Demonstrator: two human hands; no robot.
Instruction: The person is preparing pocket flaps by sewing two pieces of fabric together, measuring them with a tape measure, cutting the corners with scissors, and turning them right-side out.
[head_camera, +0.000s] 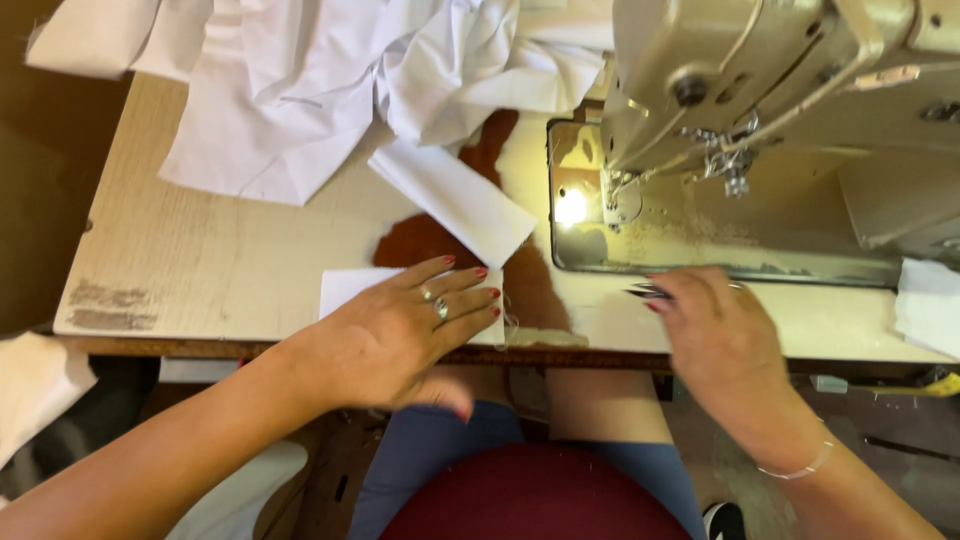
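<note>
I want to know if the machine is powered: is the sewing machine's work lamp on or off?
On. A bright glow shines on the sewing machine bed beside the needle area.

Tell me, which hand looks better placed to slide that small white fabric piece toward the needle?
Probably the left hand: it lies flat on the white fabric piece, while the right hand holds small snips.

cloth piece (350, 285) on table (200, 260), sewing machine (780, 90) right
</note>
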